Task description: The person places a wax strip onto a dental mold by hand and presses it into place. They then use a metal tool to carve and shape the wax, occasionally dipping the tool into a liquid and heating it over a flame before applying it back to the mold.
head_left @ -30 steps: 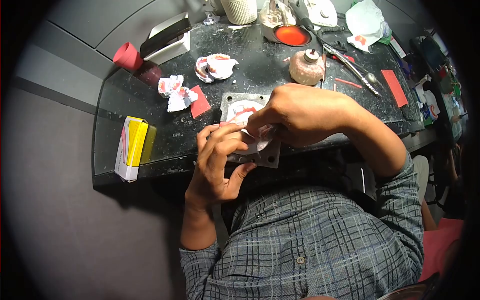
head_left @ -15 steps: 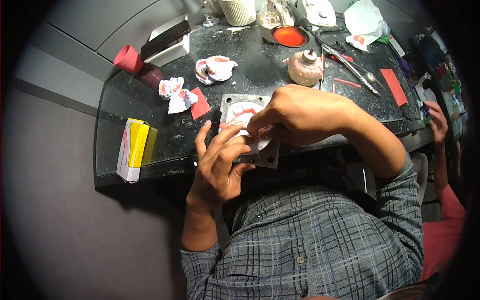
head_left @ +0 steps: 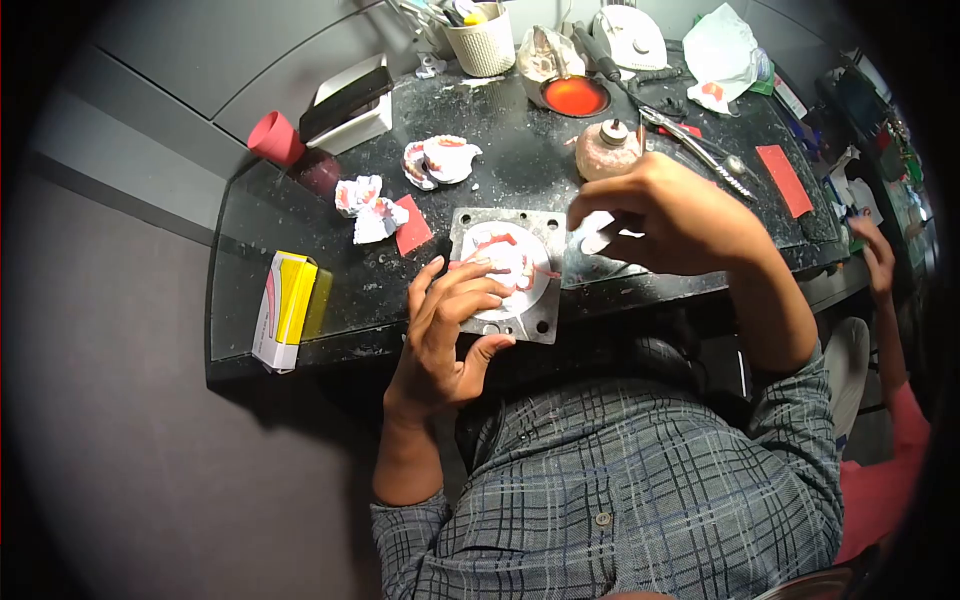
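Note:
A square metal dental flask half (head_left: 465, 222) lies near the desk's front edge, filled with white plaster (head_left: 535, 285) around a cast with red wax (head_left: 520, 265). My left hand (head_left: 447, 312) reaches over its left side, fingers stretched and apart across the plaster and thumb by the near edge. To the right of the flask, my right hand (head_left: 680, 220) is raised with bent fingers closed on a small whitish piece (head_left: 598, 236), whose kind I cannot make out. A pinkish, wax-spattered round burner (head_left: 605, 155) stands just behind this hand.
White casts with red wax (head_left: 440, 162) and more cast pieces (head_left: 375, 215) lie left, beside a red wax sheet (head_left: 411, 226). A yellow-white box (head_left: 288, 312) stands at the left edge. Behind are a red dish (head_left: 575, 96) and metal tools (head_left: 715, 165). Another person's hand (head_left: 875, 250) is at right.
My right hand has moved right, off the flask, with the whitish piece in its fingers. My left fingers have come down over the cast. The view has shifted slightly.

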The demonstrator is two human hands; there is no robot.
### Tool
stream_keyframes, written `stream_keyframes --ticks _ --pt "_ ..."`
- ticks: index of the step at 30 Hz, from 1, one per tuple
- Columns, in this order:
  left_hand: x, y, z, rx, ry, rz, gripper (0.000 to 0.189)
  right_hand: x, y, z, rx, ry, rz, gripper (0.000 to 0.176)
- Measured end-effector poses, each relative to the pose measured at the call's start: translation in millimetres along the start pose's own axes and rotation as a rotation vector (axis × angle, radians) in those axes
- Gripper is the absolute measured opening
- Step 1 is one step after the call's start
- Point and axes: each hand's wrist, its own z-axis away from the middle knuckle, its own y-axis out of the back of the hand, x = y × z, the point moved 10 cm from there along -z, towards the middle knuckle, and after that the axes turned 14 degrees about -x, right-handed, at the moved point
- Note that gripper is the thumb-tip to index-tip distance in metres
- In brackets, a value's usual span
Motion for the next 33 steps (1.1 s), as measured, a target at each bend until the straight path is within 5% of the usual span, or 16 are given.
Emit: stream_keyframes --ticks 8,22,33 --pt "-7 19 -10 0.064 0.063 -0.012 0.064 44 -12 45 -0.111 -0.161 0.014 0.021" --pt "-1 9 -13 -0.029 0.047 -0.122 0.061 -4 -15 18 0.03 0.101 -0.087 0.016" --pt "1 3 -14 -0.066 0.048 -0.047 0.055 -23 -29 -22 -0.055 0.119 -0.052 0.024"
